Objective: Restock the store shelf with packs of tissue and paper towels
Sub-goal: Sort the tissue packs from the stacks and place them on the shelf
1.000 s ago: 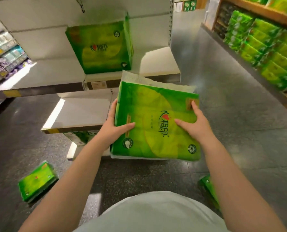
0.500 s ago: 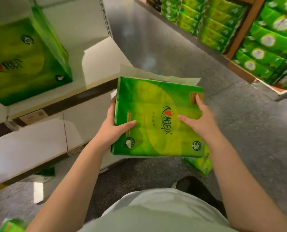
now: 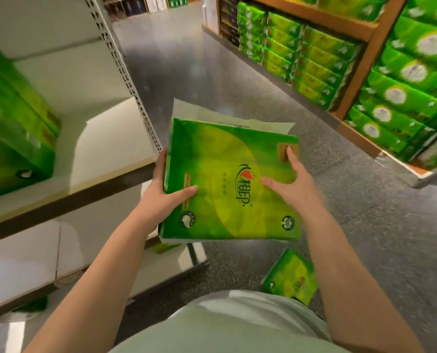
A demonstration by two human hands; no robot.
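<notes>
I have a green tissue pack (image 3: 231, 182) held out in front of me with both hands, printed face up, above the grey floor (image 3: 365, 205) and just off the end of the white shelf (image 3: 105, 138) on my left. My left hand (image 3: 161, 200) clamps the pack's left edge, thumb lying across the top face and the other fingers (image 3: 161, 159) curled around the side. My right hand (image 3: 292, 186) lies on the top face toward the right edge, its fingers spread; I cannot tell whether any of them wrap under the pack. A white flap of wrapping sticks out past the pack's far edge. On the shelf at far left stands a large green pack (image 3: 16, 128), blurred. A smaller green pack (image 3: 291, 277) lies on the floor near my right forearm. Across the aisle, a wooden rack (image 3: 365, 47) is filled with rows of green packs (image 3: 314, 62).
</notes>
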